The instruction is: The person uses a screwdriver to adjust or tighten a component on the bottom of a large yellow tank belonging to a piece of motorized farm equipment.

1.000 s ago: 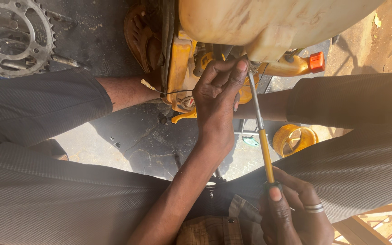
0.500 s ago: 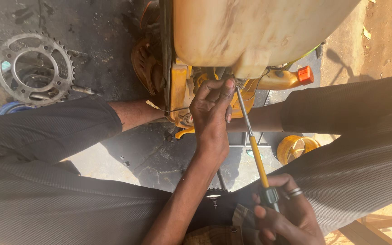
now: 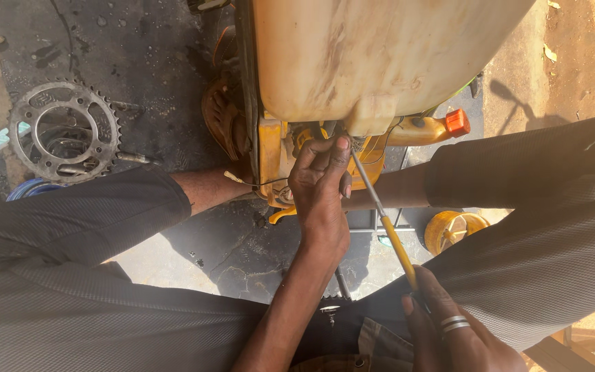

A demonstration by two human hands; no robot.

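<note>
A toothed steel sprocket [image 3: 65, 131] is seen lying flat on the dark, oil-stained floor [image 3: 153, 62] at upper left, with a blue ring [image 3: 27, 189], partly hidden, just below it. A round yellow part [image 3: 454, 229], perhaps a cap, is set on the ground at right

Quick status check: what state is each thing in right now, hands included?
Left hand: fingertips pressed under the tank, open.
Right hand: shut on screwdriver.
Screwdriver: tilted, tip up at the tank's underside.
Tank: stained, mounted above yellow frame.
Orange cap: on its spout.
Sprocket: flat on ground.
</note>
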